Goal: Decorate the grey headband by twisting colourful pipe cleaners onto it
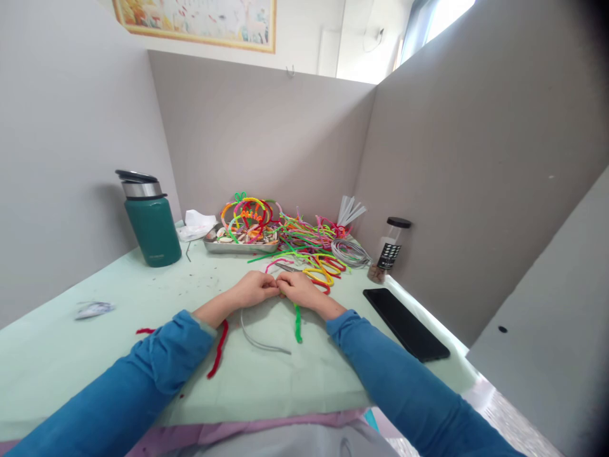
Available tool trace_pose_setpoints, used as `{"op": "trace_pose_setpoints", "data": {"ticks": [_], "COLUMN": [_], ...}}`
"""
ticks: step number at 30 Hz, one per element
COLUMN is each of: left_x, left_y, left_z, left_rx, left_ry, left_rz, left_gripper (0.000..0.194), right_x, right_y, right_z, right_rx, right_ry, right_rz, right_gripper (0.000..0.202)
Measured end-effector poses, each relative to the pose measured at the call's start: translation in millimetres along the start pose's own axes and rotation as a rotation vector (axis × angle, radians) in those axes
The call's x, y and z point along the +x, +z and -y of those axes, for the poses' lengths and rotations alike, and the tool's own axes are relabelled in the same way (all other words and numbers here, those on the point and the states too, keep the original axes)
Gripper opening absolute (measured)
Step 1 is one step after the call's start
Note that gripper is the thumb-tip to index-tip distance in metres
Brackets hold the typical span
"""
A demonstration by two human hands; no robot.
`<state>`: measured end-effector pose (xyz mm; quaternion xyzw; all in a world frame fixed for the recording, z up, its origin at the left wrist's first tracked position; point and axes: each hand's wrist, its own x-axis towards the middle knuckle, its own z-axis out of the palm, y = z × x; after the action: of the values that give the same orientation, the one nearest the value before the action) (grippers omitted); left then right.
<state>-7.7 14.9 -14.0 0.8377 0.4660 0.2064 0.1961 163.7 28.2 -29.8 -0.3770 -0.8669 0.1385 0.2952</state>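
My left hand [253, 289] and my right hand [299, 289] meet fingertip to fingertip above the middle of the table. Both are pinched closed on something small that I cannot make out. A green pipe cleaner piece [298, 324] hangs or lies just below my right hand. Beneath the hands a thin grey wire [261, 344] curves across the cloth. One red pipe cleaner [219, 351] lies by my left wrist. Scissors [288, 268] and a pink pipe cleaner [277, 261] are right behind the hands.
Behind sit a metal tray [242, 249] of small pieces, a pile of pipe cleaners [309, 233] and a wire coil [351, 252]. A green bottle [155, 228] stands left; a clear bottle [387, 251] and black phone [405, 324] are right. Grey partitions surround the table [266, 393].
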Motion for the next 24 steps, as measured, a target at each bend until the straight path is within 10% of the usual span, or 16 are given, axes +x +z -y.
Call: {"op": "trace_pose_setpoints", "data": {"ticks": [24], "left_x": [-0.5], "left_y": [0.2], "left_z": [-1.7], "left_rx": [0.019], "left_ry": [0.004], "left_rz": [0.001], "left_gripper": [0.032], "right_x": [-0.1], "right_y": [0.5], "right_z": [-1.0], "right_rx": [0.013], "right_ry": [0.005], "right_rz": [-0.001], "right_gripper": [0.02]}}
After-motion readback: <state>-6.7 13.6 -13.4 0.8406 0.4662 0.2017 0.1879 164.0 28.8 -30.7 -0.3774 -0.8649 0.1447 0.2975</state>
